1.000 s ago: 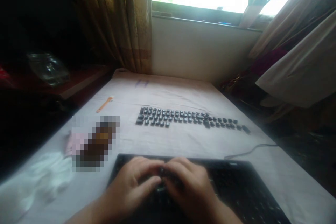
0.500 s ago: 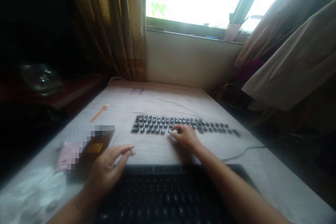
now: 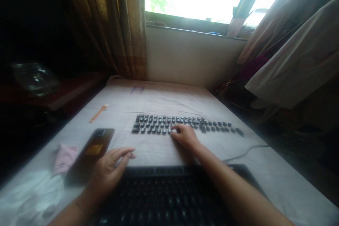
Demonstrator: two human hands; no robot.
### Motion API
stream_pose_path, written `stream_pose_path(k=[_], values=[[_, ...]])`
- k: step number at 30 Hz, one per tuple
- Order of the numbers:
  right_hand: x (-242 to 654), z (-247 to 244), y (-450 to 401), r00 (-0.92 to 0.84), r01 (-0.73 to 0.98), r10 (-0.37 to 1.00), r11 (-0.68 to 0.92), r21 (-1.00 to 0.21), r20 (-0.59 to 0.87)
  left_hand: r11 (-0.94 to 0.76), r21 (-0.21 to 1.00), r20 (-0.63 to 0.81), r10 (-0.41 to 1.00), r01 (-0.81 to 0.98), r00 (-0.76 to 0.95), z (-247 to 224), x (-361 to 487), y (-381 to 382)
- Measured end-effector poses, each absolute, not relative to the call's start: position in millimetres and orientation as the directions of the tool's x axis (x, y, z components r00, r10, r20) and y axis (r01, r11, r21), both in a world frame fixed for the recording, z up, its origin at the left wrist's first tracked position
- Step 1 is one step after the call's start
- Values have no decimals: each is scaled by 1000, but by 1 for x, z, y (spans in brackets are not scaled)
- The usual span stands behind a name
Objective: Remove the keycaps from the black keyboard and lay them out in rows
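Rows of loose black keycaps point(image 3: 155, 125) lie on the pale cloth. My right hand point(image 3: 185, 135) reaches to the front row, thumb and index finger around a keycap point(image 3: 170, 131) there. Nearer to me lies a black keyboard point(image 3: 169, 194), partly under my forearms. Above its left back corner is my left hand point(image 3: 112, 164), fingers apart and nothing between them. It is beside a dark phone point(image 3: 97, 144), whose lower part is close to my wrist.
An orange strap point(image 3: 98, 113) lies at the back left. Pink cloth point(image 3: 65, 159) and crumpled white cloth point(image 3: 31, 197) are at the left. A cable point(image 3: 246, 152) runs off right. Curtain point(image 3: 129, 24) and window stand behind.
My right hand has shifted very slightly left, still at the front row of keycaps. My left hand has hardly moved. The view has tilted a little.
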State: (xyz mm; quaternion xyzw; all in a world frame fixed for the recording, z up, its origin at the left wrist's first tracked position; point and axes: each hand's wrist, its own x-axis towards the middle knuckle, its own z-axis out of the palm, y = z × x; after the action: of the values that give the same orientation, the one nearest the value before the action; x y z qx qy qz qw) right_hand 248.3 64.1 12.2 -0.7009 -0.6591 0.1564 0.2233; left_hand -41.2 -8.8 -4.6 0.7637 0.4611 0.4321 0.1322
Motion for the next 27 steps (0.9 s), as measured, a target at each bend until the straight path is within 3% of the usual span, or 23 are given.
stream_pose_path(k=[9,15,21,27], values=[[248,12,64,92,823,993,-34,-567,74,-556,582,541,809,593,227,-7,-42,-8],[251,22,61,124,707,985,-2,-707,122,-542,587,532,818,601,219,-7,-43,-8],[276,52,43,197,410,970,53,-910,146,-441,679,415,890,587,188,-7,-42,-8],[298,60,11,379,-26,924,71,-997,56,-305,764,278,951,569,137,-6,-39,-9]])
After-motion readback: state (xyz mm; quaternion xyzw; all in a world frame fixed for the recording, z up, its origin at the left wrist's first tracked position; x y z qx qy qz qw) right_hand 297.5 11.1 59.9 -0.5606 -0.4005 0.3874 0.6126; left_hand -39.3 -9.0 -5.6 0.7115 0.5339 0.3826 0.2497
